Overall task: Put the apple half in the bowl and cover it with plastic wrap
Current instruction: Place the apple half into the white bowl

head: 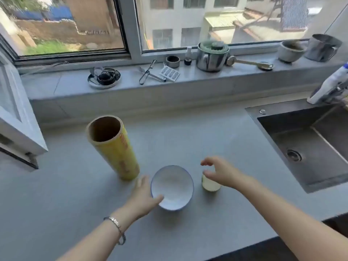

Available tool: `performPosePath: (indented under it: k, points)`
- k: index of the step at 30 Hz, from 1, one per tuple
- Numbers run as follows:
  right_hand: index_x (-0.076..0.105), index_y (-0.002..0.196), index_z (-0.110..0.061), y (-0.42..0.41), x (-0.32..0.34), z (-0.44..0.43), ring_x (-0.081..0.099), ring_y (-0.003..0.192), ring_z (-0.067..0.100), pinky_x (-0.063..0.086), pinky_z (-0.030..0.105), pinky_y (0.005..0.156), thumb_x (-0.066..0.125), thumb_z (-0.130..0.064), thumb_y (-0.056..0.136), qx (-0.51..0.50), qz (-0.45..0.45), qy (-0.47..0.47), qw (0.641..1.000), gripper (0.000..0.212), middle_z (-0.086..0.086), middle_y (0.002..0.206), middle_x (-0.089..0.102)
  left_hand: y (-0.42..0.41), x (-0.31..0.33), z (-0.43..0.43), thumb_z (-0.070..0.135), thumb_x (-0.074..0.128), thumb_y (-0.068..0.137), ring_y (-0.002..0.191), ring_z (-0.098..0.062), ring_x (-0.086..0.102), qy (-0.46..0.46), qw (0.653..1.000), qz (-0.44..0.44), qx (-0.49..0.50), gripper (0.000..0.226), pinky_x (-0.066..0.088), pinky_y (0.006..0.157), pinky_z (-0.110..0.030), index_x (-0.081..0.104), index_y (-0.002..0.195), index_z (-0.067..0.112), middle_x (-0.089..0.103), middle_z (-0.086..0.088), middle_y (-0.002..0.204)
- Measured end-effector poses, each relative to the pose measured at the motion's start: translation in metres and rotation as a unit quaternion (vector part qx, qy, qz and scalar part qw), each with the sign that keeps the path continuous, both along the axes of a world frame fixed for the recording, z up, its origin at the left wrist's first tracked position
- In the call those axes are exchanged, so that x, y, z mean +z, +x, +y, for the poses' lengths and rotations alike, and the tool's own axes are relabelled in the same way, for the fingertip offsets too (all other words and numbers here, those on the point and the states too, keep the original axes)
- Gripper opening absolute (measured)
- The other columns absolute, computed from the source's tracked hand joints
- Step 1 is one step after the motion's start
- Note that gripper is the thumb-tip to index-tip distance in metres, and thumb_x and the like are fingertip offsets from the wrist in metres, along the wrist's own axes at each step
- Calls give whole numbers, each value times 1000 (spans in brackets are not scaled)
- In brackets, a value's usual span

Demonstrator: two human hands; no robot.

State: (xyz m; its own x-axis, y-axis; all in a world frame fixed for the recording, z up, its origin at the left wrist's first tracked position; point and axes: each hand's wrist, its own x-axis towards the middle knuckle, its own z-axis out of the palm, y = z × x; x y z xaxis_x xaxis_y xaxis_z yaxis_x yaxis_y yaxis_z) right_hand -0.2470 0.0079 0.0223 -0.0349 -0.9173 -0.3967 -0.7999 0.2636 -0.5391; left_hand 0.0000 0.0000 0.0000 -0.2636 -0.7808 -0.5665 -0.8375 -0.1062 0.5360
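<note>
Step in hand: picking up the apple half, the first move of the task; nothing is in the bowl yet.
Apple half (pixel 210 185): lies on the worktop (pixel 207 132) just right of the bowl, between it and the sink (pixel 305 132), near the front edge; the right hand partly hides it.
Bowl (pixel 175 183): white with a blue rim, upright, close to the front edge.
Right hand (pixel 220 172): hovers over the apple half with fingers and thumb spread wide in a loose curve; it holds nothing.
Left hand (pixel 143 193): fingers lie straight along the bowl's left wall and the thumb rests across the near rim, steadying it rather than gripping.
Plastic wrap (pixel 120 157): yellow roll standing on end, behind and to the left of the bowl, toward the worktop's left side, untouched.
Doing it well: lower the right hand straight down and take the apple half by its rounded sides, since a cut face is likely wet and slippery.
Carry: the way to the bowl is short, so lift just clear of the rim and set the piece down inside rather than dropping it.
Left hand's job: hold the bowl firm so it does not slide, then it is free to fetch the roll.
</note>
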Motion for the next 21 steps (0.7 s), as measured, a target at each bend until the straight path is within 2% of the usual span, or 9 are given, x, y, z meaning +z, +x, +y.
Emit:
performPosePath:
  k: [2,5,8,10,12,14,17,19,21]
  points:
    - [50,124,-10,-7,-13,2,42,126,21,31,26,102,60,-21,83,7,57,7,998,44,8,134,48,0,-14,3,19,49,92,136,-26,31,29,998,32,55,50,29,105,-28,30,136,7,34,-14,143]
    - [33,137,-12,-16,-40,7,32,134,25,27,30,109,68,-32,74,26,99,58,993,75,9,145,33,-2,-40,9,6,41,88,108,-31,58,65,982,95,149,36,48,93,-38,45,122,19,56,-13,123]
    - [24,142,-16,-17,-61,5,31,134,25,28,33,110,73,-35,68,76,138,88,984,91,7,146,31,-7,-51,10,-2,39,84,80,-25,60,86,959,144,229,38,49,63,-29,48,113,21,61,-7,100]
    - [23,141,-19,-18,-69,4,32,134,24,29,34,107,71,-32,69,106,175,80,976,88,4,145,33,-10,-49,11,-6,37,84,81,-26,59,87,947,171,257,42,46,56,-25,47,111,25,59,-4,96]
    - [25,140,-19,-22,-76,3,33,132,24,32,33,104,68,-25,70,116,191,74,972,82,3,145,33,-14,-48,11,-7,33,85,91,-32,61,89,939,181,278,47,48,54,-23,42,110,31,57,-7,101]
    - [30,137,-16,-30,-80,2,37,129,27,35,32,101,69,-22,67,87,169,81,978,80,5,141,35,-16,-47,11,-7,32,88,95,-35,61,83,934,186,294,48,49,49,-20,39,113,33,56,-8,103]
    - [41,130,-10,-38,-70,1,42,121,31,38,31,99,75,-24,62,-18,92,84,992,77,9,132,43,-18,-47,11,-5,32,91,92,-32,57,82,930,191,302,49,47,40,-14,37,122,32,53,-9,103]
    - [44,129,-10,-34,-54,1,42,120,28,37,30,98,79,-26,60,-75,45,32,996,79,7,127,44,-17,-49,13,-3,33,91,85,-29,57,91,930,187,302,50,47,40,-14,37,126,32,53,-10,102]
    - [44,129,-12,-17,-33,-1,42,118,20,34,23,94,80,-27,61,-73,-8,-50,996,78,2,121,43,-15,-49,12,1,34,93,77,-26,59,106,930,180,302,51,52,50,-22,35,133,32,56,-10,102]
